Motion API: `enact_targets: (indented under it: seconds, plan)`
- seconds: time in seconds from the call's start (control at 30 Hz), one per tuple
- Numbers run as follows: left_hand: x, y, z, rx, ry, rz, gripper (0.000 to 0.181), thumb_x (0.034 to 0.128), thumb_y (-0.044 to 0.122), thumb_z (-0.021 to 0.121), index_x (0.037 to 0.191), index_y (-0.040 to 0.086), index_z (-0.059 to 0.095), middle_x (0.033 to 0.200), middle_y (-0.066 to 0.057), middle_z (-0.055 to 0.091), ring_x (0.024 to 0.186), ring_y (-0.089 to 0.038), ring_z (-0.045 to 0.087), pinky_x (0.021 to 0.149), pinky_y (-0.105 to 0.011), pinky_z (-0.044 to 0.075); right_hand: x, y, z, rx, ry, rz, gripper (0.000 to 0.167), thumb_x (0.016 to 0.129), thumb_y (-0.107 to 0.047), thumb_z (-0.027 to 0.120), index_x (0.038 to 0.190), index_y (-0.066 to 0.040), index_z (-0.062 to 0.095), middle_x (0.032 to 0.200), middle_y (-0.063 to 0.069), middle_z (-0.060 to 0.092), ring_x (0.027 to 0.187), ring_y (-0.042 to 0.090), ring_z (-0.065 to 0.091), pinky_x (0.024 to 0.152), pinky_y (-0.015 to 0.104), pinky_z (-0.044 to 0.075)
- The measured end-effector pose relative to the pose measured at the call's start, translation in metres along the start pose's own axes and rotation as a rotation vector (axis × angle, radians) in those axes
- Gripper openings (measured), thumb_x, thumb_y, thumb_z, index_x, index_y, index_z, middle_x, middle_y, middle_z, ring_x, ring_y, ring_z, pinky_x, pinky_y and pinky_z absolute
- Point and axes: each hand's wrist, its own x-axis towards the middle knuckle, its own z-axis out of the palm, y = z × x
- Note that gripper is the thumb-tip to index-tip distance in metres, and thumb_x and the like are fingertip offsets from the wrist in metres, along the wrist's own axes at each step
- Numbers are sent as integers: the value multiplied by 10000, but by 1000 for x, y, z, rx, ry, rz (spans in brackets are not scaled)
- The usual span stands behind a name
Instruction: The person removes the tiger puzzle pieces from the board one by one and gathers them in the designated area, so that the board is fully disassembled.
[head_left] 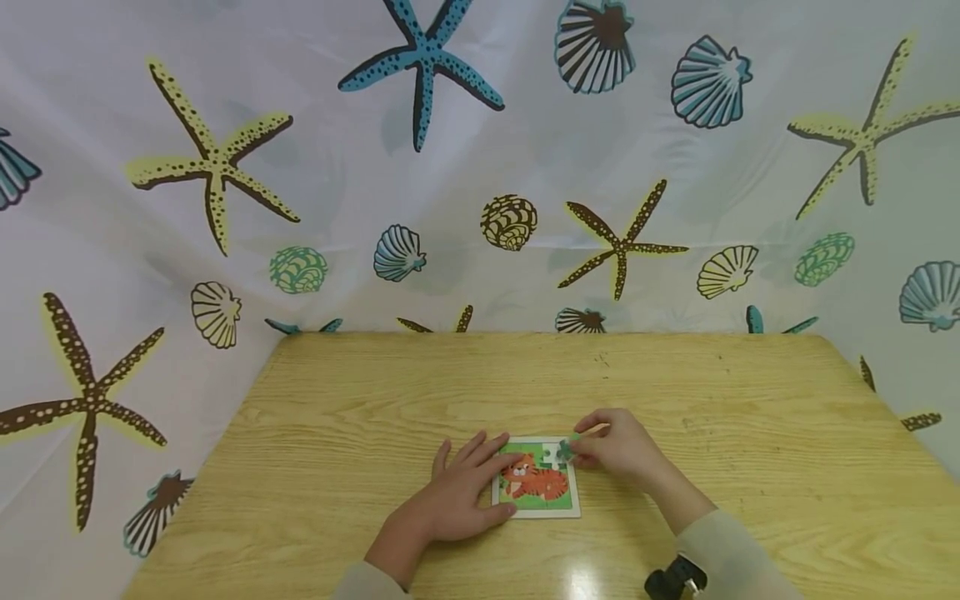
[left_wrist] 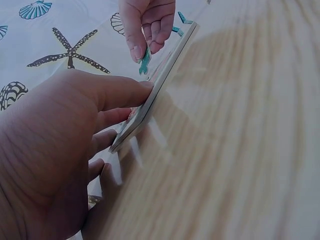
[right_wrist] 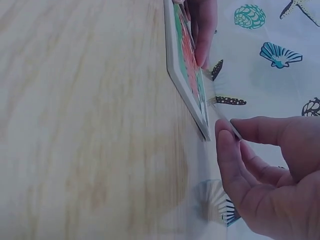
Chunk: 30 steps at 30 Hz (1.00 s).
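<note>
A small jigsaw puzzle (head_left: 534, 502) in a white frame shows an orange striped cat on green, with a pale gap near its top right corner. My left hand (head_left: 461, 496) rests on the puzzle's left side, fingers spread, the thumb on the near edge. Between thumb and fingertips, my right hand (head_left: 618, 446) pinches a green puzzle piece (head_left: 566, 451) at the upper right of the frame. The left wrist view shows the puzzle piece (left_wrist: 144, 62) held just above the board. In the right wrist view the piece (right_wrist: 235, 131) appears edge-on, apart from the frame.
The puzzle lies flat on a wood-grain table (head_left: 360, 392). Behind and beside the table hangs a white cloth (head_left: 345, 183) printed with starfish and shells. A black device (head_left: 677, 577) sits at the right wrist.
</note>
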Motion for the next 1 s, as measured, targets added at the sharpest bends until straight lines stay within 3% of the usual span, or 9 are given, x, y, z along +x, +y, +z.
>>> enact_targets:
  seconds: [0.27,0.83,1.0]
  plan:
    - [-1,-1,1,-5,1,6,635,947,486,595,1529,313,407,1673,14,211,1561,-327,100,1145,-723,-49,1,9,-8,31,13,12,241,920,-44,700,1106,88,622,931,185,720,709,170,706,692,306,603]
    - [-1,-1,0,-22,6,5,628,943,477,610,1519,314,420,1671,14,217,1561,-322,100,1145,-722,-48,2,19,-22,-27,49,7,213,897,-41,725,1048,90,650,863,141,736,684,147,693,658,293,591]
    - [-1,-1,0,-24,4,3,624,945,481,607,1518,319,421,1671,20,216,1562,-315,101,1148,-718,-50,0,20,-22,-88,78,-6,188,893,-29,725,1027,85,659,860,136,725,688,146,690,666,301,595]
